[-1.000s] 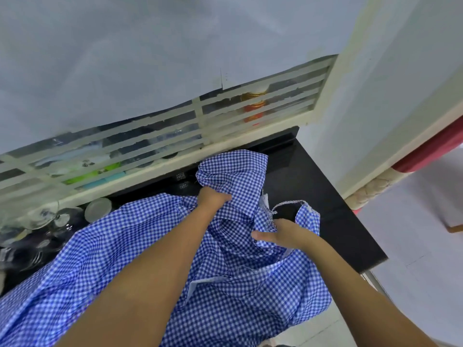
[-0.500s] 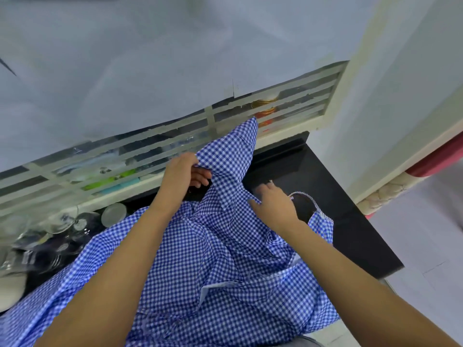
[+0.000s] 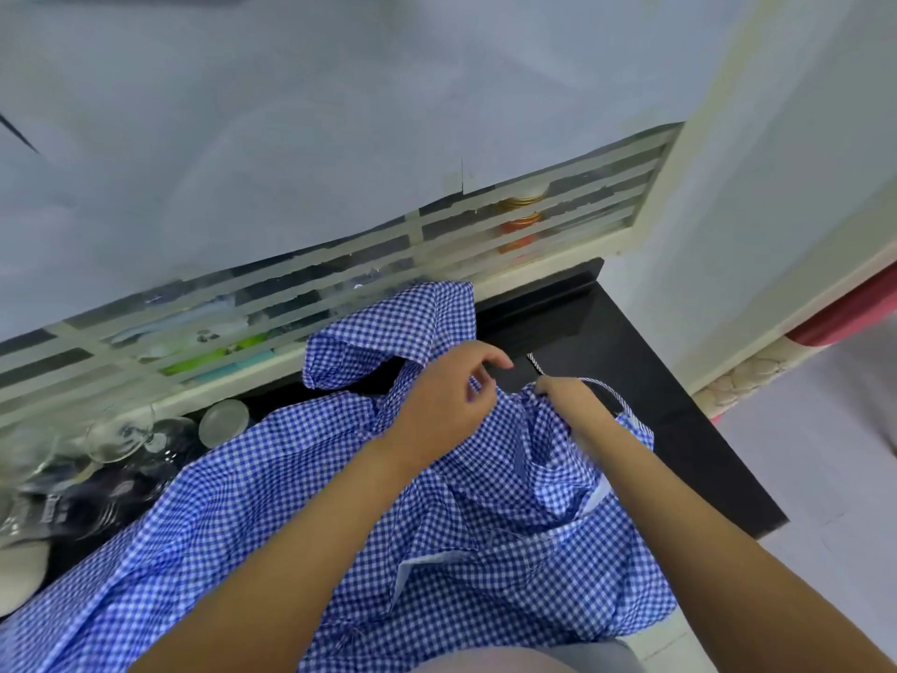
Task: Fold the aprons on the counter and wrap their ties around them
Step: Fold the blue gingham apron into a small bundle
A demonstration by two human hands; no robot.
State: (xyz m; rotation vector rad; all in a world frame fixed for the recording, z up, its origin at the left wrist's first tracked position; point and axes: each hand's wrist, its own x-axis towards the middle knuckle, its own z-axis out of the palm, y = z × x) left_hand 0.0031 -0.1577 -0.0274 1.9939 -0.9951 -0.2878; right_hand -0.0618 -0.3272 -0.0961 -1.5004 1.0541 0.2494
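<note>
A blue-and-white checked apron [image 3: 301, 517] lies crumpled over the black counter [image 3: 631, 361], and its lower part hangs off the front edge. Its thin striped tie [image 3: 609, 392] loops out onto the counter at the right. My left hand [image 3: 444, 400] is over the apron's upper middle, fingers curled, with a bit of cloth between thumb and fingers. Just to its right, my right hand [image 3: 570, 398] grips a bunched edge of the apron where the tie comes out. One apron flap [image 3: 398, 327] lies folded over against the back ledge.
Wine glasses [image 3: 121, 437] and a round lid [image 3: 224, 422] stand on the counter at the left, close to the cloth. A slatted window [image 3: 534, 221] with jars behind it runs along the back. The counter ends at the right, with floor [image 3: 825, 459] beyond.
My left hand let the raised flap drop against the ledge and moved right and down towards my right hand. My right hand has closed on the apron's edge by the tie.
</note>
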